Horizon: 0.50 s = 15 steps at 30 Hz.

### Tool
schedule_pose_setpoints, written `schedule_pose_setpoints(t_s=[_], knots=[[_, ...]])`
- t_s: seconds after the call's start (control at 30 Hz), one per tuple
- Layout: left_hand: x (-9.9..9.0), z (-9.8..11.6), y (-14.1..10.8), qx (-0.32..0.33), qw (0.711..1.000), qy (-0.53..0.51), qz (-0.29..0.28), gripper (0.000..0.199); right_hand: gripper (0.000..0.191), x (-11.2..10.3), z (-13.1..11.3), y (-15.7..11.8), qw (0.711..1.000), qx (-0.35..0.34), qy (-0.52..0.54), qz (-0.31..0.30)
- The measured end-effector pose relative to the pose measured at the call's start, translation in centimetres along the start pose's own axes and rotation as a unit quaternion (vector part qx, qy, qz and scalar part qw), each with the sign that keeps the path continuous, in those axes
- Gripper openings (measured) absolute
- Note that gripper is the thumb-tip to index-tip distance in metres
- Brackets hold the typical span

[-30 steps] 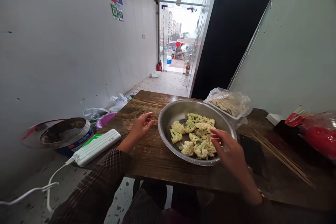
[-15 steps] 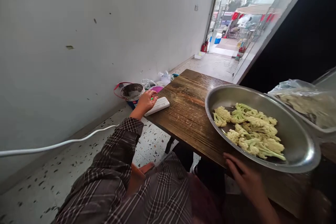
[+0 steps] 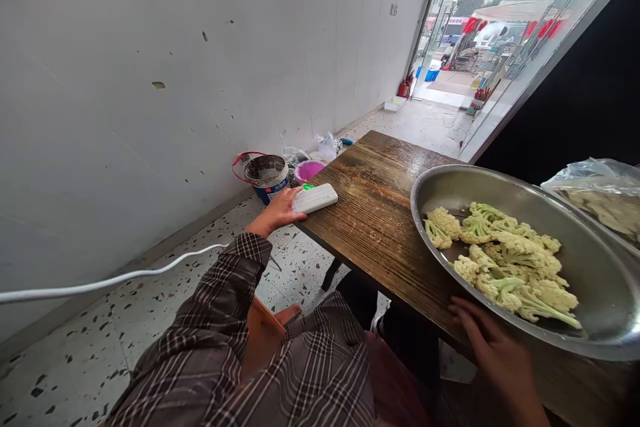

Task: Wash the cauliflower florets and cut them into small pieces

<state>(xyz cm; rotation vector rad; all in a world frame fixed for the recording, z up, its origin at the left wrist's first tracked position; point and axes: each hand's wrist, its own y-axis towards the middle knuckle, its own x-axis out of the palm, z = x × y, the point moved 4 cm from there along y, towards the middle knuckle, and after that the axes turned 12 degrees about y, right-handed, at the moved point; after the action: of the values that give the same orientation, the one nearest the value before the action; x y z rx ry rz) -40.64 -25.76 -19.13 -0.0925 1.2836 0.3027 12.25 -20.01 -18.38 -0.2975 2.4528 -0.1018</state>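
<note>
fingers of the left hand (image 3: 280, 212) grip the near end of a white power strip (image 3: 316, 198) on the left corner of a wooden table (image 3: 367, 213). at four o'clock, the right hand (image 3: 503, 357) is open, fingers loosely bent, beside the table's near edge; contact is unclear. just beyond it, a metal bowl (image 3: 595, 293) holds cauliflower pieces (image 3: 525, 253). from the left hand, a bucket (image 3: 270, 180) stands at eleven o'clock, a purple basin (image 3: 309, 171) at one.
</note>
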Motion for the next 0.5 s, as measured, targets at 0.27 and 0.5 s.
schedule_pose_setpoints(t_s=[0.27,0.5], knots=[[0.3,0.7,0.3,0.01,0.999,0.029,0.038,0.09,0.048,0.2,-0.4,-0.3,1.0,0.011,0.009,-0.001],[-1.0,1.9,0.1,-0.015,0.999,0.022,0.043,0.087,0.047,0.3,-0.4,-0.1,1.0,0.014,0.017,-0.006]])
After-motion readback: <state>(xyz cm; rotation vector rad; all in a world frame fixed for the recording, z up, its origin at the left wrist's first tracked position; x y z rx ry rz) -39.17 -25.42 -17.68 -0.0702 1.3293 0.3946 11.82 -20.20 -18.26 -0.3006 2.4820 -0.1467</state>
